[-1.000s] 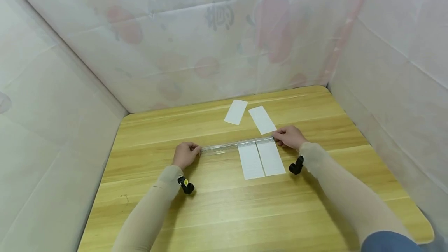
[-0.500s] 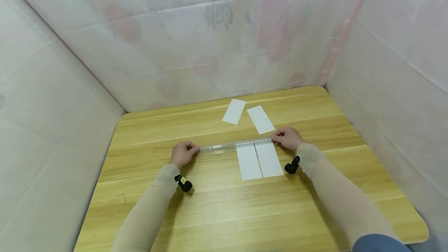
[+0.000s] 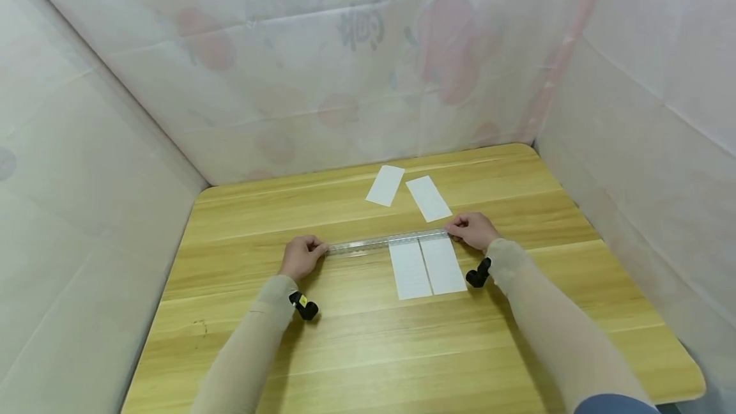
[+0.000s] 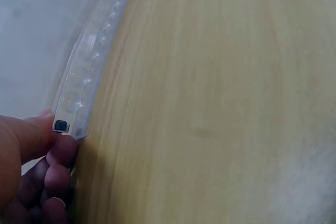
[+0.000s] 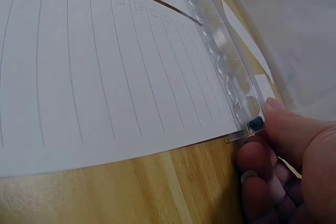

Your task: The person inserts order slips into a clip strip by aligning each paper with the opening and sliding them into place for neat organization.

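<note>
Plastic strip over two papers' edges

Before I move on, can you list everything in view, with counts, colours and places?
Plastic strip: one, clear, along the front sheets' far edges
End squares: two, dark, one at each strip end
Front sheets: two, white, lined, side by side
Back sheets: two, white, angled, beyond the strip
Table: one, yellowish wood, beneath the sheets
Wall panels: three, pale, behind and beside the table
Wrist cameras: two, black, one per wrist
Sleeves: two, beige, on the forearms
Fabric: one piece, blue, bottom right
Left hand: one, bare, grip on strip's left end
Right hand: one, bare, grip on strip's right end
</note>
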